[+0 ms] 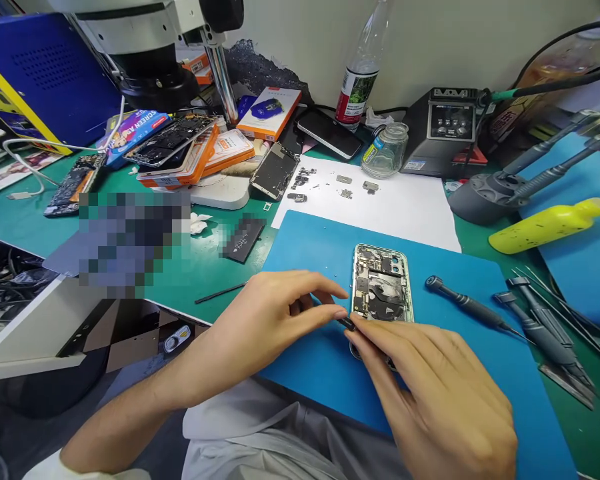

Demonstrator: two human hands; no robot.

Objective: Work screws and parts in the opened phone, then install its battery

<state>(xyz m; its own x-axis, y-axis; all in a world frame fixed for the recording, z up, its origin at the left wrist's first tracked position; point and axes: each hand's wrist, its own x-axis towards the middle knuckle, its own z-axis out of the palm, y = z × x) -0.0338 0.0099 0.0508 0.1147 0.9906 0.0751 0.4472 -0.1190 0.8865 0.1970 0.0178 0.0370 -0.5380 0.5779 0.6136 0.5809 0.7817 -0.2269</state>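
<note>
A small black part (347, 323), too small to name, sits between the fingertips of both hands. The thumb and fingers of my right hand (430, 373) pinch one end of it. The thumb of my left hand (280, 307) meets the other end, its fingers curled in and partly hidden. Behind the fingertips, an opened phone (377, 280) lies on the blue mat (300, 247), its inner boards and a flex cable showing. My right hand covers the phone's lower end.
Small phone parts (347, 180) lie on a white sheet (410, 207) behind the mat. Several grey screwdrivers (465, 303) lie at the right, near a yellow bottle (545, 229). A black battery (245, 239) and a thin black stick (220, 293) lie at the left. A microscope (155, 73) overhangs the back left.
</note>
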